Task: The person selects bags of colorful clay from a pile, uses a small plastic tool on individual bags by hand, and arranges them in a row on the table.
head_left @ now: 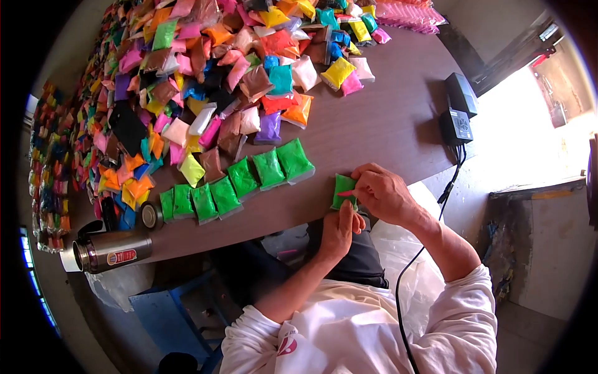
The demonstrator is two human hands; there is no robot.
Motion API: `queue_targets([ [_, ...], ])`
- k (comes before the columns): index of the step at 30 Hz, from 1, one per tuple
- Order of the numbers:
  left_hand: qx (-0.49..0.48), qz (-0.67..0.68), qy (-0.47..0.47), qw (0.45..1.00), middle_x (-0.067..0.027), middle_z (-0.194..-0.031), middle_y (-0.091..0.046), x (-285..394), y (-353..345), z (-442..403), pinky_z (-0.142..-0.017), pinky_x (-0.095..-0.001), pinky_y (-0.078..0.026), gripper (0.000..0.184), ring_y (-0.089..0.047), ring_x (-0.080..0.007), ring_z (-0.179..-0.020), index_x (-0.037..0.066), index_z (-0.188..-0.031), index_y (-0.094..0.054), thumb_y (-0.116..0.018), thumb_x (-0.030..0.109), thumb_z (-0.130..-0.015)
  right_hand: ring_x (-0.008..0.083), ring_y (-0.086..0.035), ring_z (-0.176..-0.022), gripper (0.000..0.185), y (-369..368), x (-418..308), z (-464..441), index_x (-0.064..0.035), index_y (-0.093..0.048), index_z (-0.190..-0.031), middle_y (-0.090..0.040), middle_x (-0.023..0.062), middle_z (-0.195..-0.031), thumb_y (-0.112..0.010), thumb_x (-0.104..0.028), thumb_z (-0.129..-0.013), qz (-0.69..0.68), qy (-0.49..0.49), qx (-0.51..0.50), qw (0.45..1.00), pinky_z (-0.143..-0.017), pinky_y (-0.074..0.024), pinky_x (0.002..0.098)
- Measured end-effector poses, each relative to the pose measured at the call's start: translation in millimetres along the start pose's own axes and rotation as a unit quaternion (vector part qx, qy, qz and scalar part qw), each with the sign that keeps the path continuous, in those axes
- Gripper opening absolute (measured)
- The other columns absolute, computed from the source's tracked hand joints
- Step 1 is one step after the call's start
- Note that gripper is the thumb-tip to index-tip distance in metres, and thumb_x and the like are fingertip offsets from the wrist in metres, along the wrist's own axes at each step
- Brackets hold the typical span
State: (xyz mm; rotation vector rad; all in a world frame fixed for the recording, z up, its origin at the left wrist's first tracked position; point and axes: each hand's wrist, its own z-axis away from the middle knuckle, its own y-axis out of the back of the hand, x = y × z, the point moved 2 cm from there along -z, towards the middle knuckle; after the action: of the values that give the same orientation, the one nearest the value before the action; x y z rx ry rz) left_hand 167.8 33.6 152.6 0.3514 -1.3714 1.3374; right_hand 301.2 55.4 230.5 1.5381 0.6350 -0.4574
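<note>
Now gripping the green packet point(343, 184) by the edge of the table point(386, 112) in the left hand point(339, 234); impossible to tell the right hand's point(387, 194) hold beside a pink strip point(346, 194). Could drop if pinched loosely, could burst if squeezed hard.

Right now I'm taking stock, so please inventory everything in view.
Held packet: one, green, between hands
Pink piece: one, pink, against it
Row packets: seven, green, near table edge
Loose packets: uncountable, mixed colours, left and far table
Stacked packs: uncounted, pink, far edge
Flask: one, silvery, near left edge
Round lid: one, metallic, beside flask
Boxes: two, black, right table edge
Cable: count unclear, black, right side
Table: one, brown, under packets
Chair: one, blue, person's left
Plastic: count unclear, whitish, by right forearm
Shirt: one, white, on person
Left hand: one, bare, at packet
Right hand: one, bare, at packet
</note>
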Motion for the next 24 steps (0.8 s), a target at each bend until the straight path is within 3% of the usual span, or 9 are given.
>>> queue_targets([
  [7, -0.005, -0.034, -0.019, 0.999, -0.0046, -0.049, -0.045, 0, -1, -2, -0.049, -0.0287, -0.04, 0.054, -0.052, -0.0148, -0.05, 0.007, -0.053, -0.04, -0.038, 0.035, -0.099, 0.0278, -0.062, -0.074, 0.003, 1, 31, -4, -0.0005, -0.06, -0.077, -0.061, 0.0113, -0.093, -0.06, -0.004, -0.078, 0.003, -0.025, 0.031, 0.999, -0.065, -0.0512, 0.034],
  [9, 0.003, -0.038, -0.023, 0.999, -0.0048, -0.048, -0.043, -1, -1, 0, -0.049, -0.0288, -0.04, 0.054, -0.051, -0.0151, -0.049, 0.007, -0.052, -0.037, -0.037, 0.034, -0.099, 0.0266, -0.061, -0.071, 0.003, 12, 44, -8, -0.0008, -0.061, -0.081, -0.06, 0.0117, -0.087, -0.06, -0.004, -0.08, 0.099, -0.063, 0.15, 0.982, -0.062, -0.0492, 0.0338],
  [10, 0.002, -0.037, -0.026, 0.999, -0.0048, -0.048, -0.043, 0, 0, 0, -0.049, -0.0288, -0.04, 0.054, -0.051, -0.0151, -0.049, 0.007, -0.052, -0.037, -0.037, 0.034, -0.099, 0.0266, -0.061, -0.071, 0.003, 17, 39, -8, -0.0008, -0.061, -0.081, -0.06, 0.0117, -0.087, -0.06, -0.004, -0.08, 0.101, -0.06, 0.151, 0.982, -0.062, -0.0492, 0.0338],
  [12, -0.014, -0.024, -0.027, 0.999, -0.0049, -0.048, -0.043, -3, 2, -1, -0.049, -0.0287, -0.04, 0.054, -0.05, -0.0153, -0.049, 0.007, -0.051, -0.036, -0.036, 0.034, -0.099, 0.025, -0.059, -0.068, 0.005, 30, 18, -2, -0.0013, -0.061, -0.085, -0.059, 0.0116, -0.081, -0.06, -0.005, -0.082, -0.004, -0.033, 0.103, 0.994, -0.061, -0.0473, 0.0335],
  [13, -0.01, -0.022, -0.023, 0.999, -0.0049, -0.048, -0.043, -3, 1, 2, -0.049, -0.0287, -0.04, 0.054, -0.05, -0.0153, -0.049, 0.007, -0.051, -0.036, -0.036, 0.034, -0.099, 0.0316, -0.061, -0.079, 0.008, 31, -3, 1, -0.0033, -0.062, -0.086, -0.06, 0.0125, -0.086, -0.055, -0.006, -0.083, -0.003, -0.081, 0.048, 0.996, -0.067, -0.0493, 0.0375],
  [16, -0.018, -0.035, -0.048, 0.998, -0.0049, -0.048, -0.043, 3, -3, -1, -0.049, -0.0284, -0.04, 0.054, -0.049, -0.0151, -0.048, 0.007, -0.051, -0.036, -0.036, 0.033, -0.098, 0.0274, -0.06, -0.073, 0.008, 10, -25, 7, -0.0034, -0.058, -0.081, -0.056, 0.0089, -0.077, -0.059, -0.01, -0.083, 0.107, 0.1, -0.014, 0.989, -0.059, -0.0486, 0.038],
  [20, -0.024, -0.035, -0.031, 0.999, -0.0055, -0.048, -0.045, 3, 1, -2, -0.049, -0.0281, -0.04, 0.054, -0.048, -0.0146, -0.047, 0.007, -0.051, -0.036, -0.035, 0.033, -0.098, 0.0284, -0.058, -0.067, 0.016, -5, -22, -3, -0.0041, -0.051, -0.071, -0.053, 0.0093, -0.071, -0.063, -0.011, -0.079, 0.17, 0.078, -0.02, 0.982, -0.054, -0.0458, 0.0385],
  [24, -0.004, -0.039, -0.026, 0.999, -0.0043, -0.046, -0.044, 6, -4, -1, -0.047, -0.0269, -0.036, 0.059, -0.045, -0.0111, -0.045, 0.005, -0.049, -0.037, -0.033, 0.035, -0.1, 0.0267, -0.053, -0.058, 0.023, -7, -12, -7, -0.0054, -0.049, -0.068, -0.05, 0.0081, -0.065, -0.068, -0.016, -0.077, 0.127, 0.047, 0.017, 0.991, -0.049, -0.041, 0.0399],
])
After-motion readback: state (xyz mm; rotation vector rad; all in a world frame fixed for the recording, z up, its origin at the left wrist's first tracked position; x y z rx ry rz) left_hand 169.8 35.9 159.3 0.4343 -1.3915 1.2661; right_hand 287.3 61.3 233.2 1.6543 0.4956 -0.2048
